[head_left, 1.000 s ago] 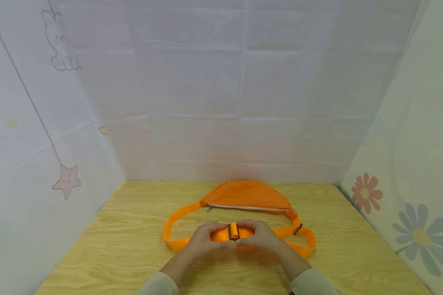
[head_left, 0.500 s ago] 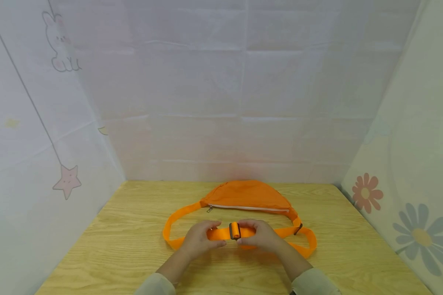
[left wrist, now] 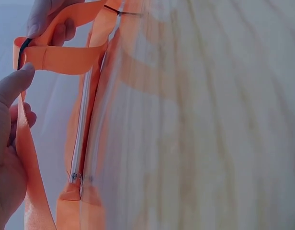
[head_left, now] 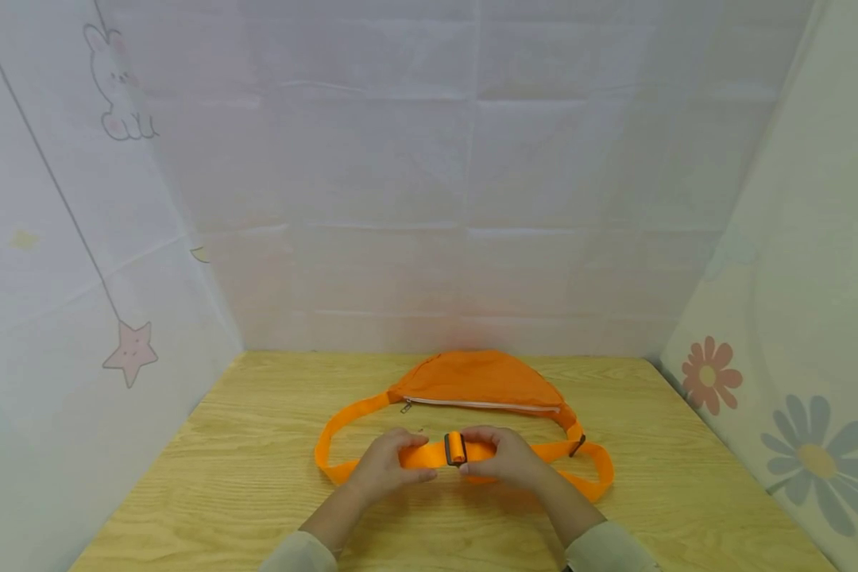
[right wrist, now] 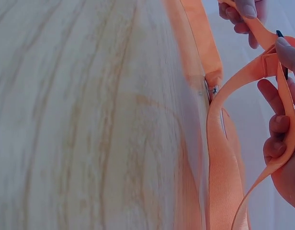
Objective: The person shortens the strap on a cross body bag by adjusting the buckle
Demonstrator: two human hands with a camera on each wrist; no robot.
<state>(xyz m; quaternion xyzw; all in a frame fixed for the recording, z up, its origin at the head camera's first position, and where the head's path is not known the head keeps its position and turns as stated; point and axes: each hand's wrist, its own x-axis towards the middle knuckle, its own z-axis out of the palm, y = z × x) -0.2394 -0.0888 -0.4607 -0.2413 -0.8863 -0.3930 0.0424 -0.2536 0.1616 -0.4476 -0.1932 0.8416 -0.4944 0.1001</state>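
An orange waist bag (head_left: 482, 380) with a white zipper lies at the back of the wooden table. Its orange strap (head_left: 423, 456) loops forward to both hands. My left hand (head_left: 380, 470) grips the strap left of a black slide buckle (head_left: 450, 450), with the thumb in front and fingers behind. On the other side, my right hand (head_left: 513, 461) pinches strap and buckle edge. In the right wrist view, the right thumb (right wrist: 289, 55) lies at the buckle, and the strap runs past curled fingers. A short fold of strap passes through the buckle.
A second black strap fitting (head_left: 577, 445) sits near the bag's right end, beside a strap loop (head_left: 600, 469) on the table. The zipper pull (head_left: 406, 406) hangs at the left end. Printed cloth walls (head_left: 472, 199) enclose the table (head_left: 257, 445) at the back and sides.
My left hand has shifted left along the strap, leaving more strap showing between it and the buckle. The buckle has moved slightly right. My right hand and the bag stay nearly still.
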